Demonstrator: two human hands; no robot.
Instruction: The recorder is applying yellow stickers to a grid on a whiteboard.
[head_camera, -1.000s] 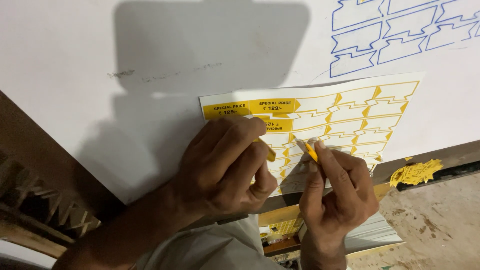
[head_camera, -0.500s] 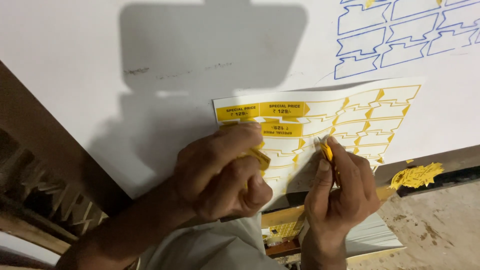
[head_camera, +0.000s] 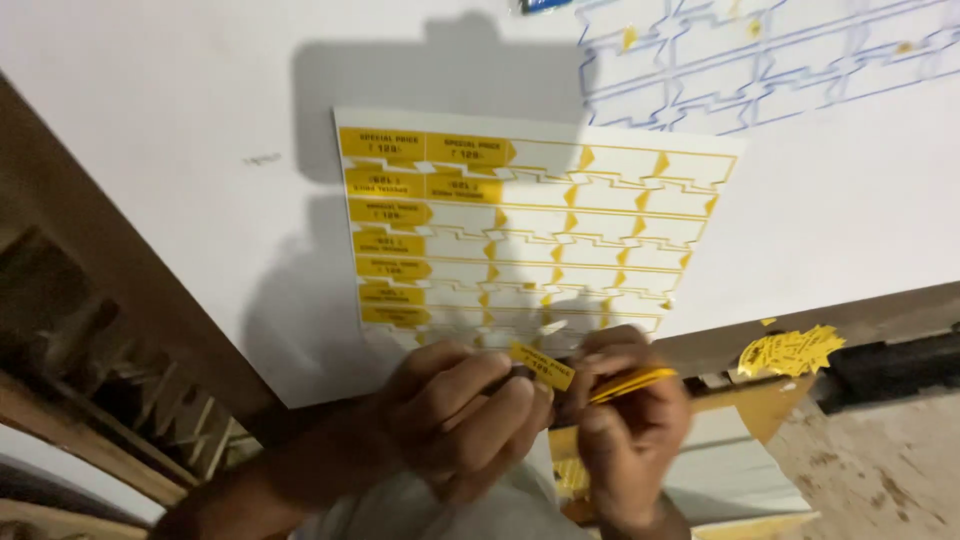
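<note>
A white sheet of yellow label stickers (head_camera: 530, 230) lies on a white table (head_camera: 170, 130); most of its labels are peeled off, with a column of yellow ones left along its left side. My left hand (head_camera: 450, 420) is at the sheet's near edge, its fingers pinching a single yellow label (head_camera: 542, 366). Touching it on the right, my right hand (head_camera: 630, 430) grips a small stack of yellow labels (head_camera: 632, 382). Both hands are blurred and hang just past the table's near edge.
A second sheet outlined in blue (head_camera: 760, 70), mostly peeled, lies at the far right. A pile of yellow labels (head_camera: 790, 350) rests on the dark table edge at right. Below my hands stands a stack of white sheets (head_camera: 730, 470). Wooden frames (head_camera: 120, 380) sit at left.
Both hands have drawn back from the sheet toward me, uncovering its lower rows. My left hand now holds a peeled yellow label. The view has shifted, so the sheet appears higher.
</note>
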